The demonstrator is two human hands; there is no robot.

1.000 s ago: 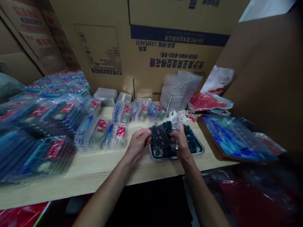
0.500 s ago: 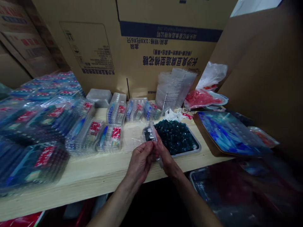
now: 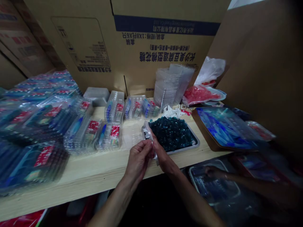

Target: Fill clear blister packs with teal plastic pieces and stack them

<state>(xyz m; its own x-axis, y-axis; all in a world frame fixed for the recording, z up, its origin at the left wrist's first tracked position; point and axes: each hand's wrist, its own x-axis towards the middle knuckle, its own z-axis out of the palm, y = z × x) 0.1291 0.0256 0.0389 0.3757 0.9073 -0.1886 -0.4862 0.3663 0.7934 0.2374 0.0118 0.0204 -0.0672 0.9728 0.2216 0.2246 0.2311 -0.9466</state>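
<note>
A small clear plastic tray (image 3: 148,131) is tilted up on its side near the table's front edge. My right hand (image 3: 163,156) grips it from the right, fingers along its back. Against its inner side, my left hand (image 3: 139,157) has its fingers closed in a pinch; whatever they hold is hidden. Just behind my right hand, a shallow tray (image 3: 198,143) carries a heap of dark teal, jelly-like pieces (image 3: 171,132). Another clear plastic piece (image 3: 130,137) lies flat on the table to the left.
Filled clear packs (image 3: 110,135) with blue and red items stand in rows leftward. Stacked clear trays (image 3: 167,85) lean against a large carton (image 3: 132,72). A box of blue items (image 3: 222,126) sits to the right. Another person's hand (image 3: 214,172) is over a tub at lower right.
My hands keep hold at the same spot, with the small plastic tray turned slightly. The view has shifted a little. Another person's hand and arm have come in at lower right.
</note>
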